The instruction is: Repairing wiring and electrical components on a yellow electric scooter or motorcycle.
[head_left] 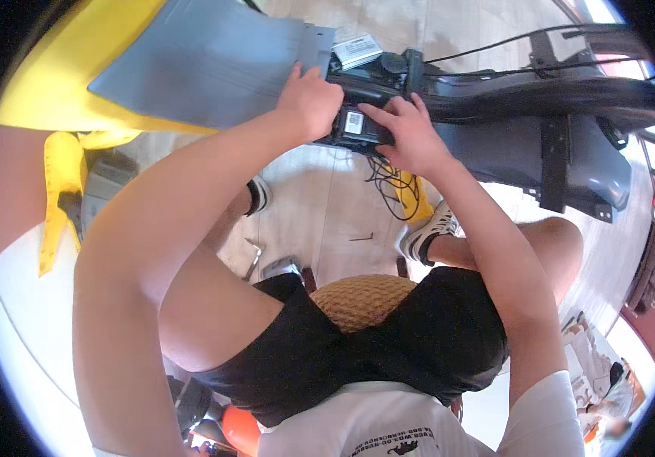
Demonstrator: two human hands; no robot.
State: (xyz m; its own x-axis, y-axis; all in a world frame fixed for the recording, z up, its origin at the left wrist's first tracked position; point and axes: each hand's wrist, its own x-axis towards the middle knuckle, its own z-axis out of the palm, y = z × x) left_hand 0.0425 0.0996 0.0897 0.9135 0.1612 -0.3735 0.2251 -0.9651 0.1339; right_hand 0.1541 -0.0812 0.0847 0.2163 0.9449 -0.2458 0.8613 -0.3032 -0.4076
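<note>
Seated on a woven tan stool [363, 299], knees apart over a pale wood floor [327, 206], we lean forward with both bare arms stretched out to a black box-shaped module [359, 114] fixed at the near end of a dark metal frame [541, 99]. Our left hand [311, 99] is curled over the module's left side, where it meets the edge of a grey sheet panel [206, 61]; our right hand [411, 135] presses on its lower right corner, fingers [377, 114] spread across the face beside a small white label [354, 122]. Neither hand is seen fully clasped round it, so we judge the hold a steadying one rather than a lift. The module looks rigid and fairly dense, its casing hard and smooth, likely to slip under bare palms; we would take it by its two short sides, clear of the label and of the thin black cables [396, 183] that hang beneath it toward the floor, which appear easy to snag or strain. Beyond it, more cable runs along the frame, and a yellow sheet [53, 84] lies under the grey panel at the far left.
</note>
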